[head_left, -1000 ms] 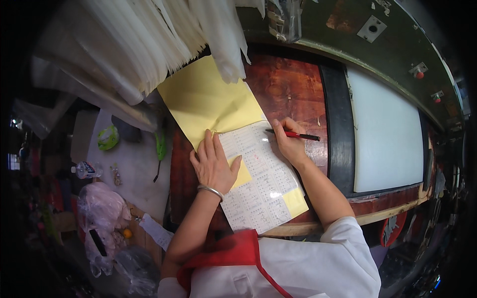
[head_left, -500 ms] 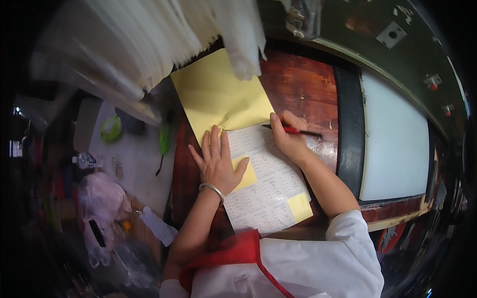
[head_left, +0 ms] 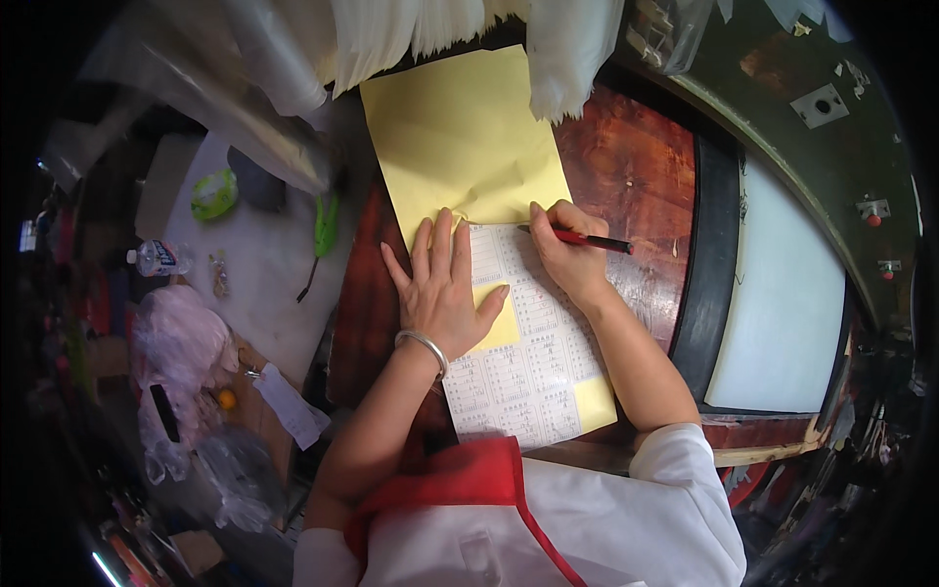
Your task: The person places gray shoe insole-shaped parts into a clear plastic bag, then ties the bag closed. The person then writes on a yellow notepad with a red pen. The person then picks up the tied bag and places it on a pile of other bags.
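A sheet of printed forms (head_left: 538, 386) with handwriting lies on the wooden table, joined at its top to a yellow sheet (head_left: 469, 127) folded away from me. Two yellow patches show where pieces of the white sheet are gone. My left hand (head_left: 440, 279) rests flat on the sheet's upper left, fingers spread, a silver bangle on its wrist. In my right hand (head_left: 567, 254) is a red and black pen (head_left: 597, 241), its tip close to the sheet's upper edge. I cannot tell whether the tip touches the paper.
White plastic bags (head_left: 391, 39) hang over the table's far side. To the right lies a pale panel (head_left: 782, 293) beside a black strip (head_left: 709, 245). On the left are a plastic bottle (head_left: 161, 258), a green tool (head_left: 326, 225) and a pink bag (head_left: 181, 333). The wooden tabletop (head_left: 626, 157) shows between.
The whole view has shifted slightly, and the forms look sharper. My left hand stays flat on the sheet. My right hand keeps the pen near the upper edge.
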{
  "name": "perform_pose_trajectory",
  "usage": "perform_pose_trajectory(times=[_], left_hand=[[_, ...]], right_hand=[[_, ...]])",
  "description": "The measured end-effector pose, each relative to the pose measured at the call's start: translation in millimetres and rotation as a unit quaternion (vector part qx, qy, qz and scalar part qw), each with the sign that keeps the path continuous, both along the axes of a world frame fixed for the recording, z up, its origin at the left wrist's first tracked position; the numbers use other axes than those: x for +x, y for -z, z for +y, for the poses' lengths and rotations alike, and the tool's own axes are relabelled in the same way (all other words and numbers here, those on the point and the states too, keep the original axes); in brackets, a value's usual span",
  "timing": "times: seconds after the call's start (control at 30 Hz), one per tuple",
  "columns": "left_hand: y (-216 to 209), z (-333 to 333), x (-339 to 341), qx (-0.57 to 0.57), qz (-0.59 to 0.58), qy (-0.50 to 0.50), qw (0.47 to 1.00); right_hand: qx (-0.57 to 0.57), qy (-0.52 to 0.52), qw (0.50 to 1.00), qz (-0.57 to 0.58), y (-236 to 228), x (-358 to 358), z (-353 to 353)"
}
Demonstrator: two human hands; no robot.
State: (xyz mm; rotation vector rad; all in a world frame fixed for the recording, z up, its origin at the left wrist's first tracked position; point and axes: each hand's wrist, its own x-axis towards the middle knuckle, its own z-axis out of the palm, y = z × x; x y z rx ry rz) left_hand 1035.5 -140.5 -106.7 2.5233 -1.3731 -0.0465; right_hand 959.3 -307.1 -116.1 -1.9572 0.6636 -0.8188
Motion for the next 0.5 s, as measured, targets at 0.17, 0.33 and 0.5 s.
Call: perform_pose_trajectory(times=[0.17,0.33,0.5], left_hand=[[-1.1,0.5,-0.4,0.003,0.015,-0.005,1.000],[-1.5,0.7,-0.4,0.008,0.017,-0.008,1.000],[-0.5,0.8,-0.5,0.008,0.019,-0.010,1.000]], right_hand=[[-0.048,-0.022,0.999,-0.012,-2.0,2.1,0.8],[-0.084,-0.030,0.996,0.006,-2.3,2.4,1.5],[-0.101,-0.028,0.994,0.010,-1.5,0.9,0.9]])
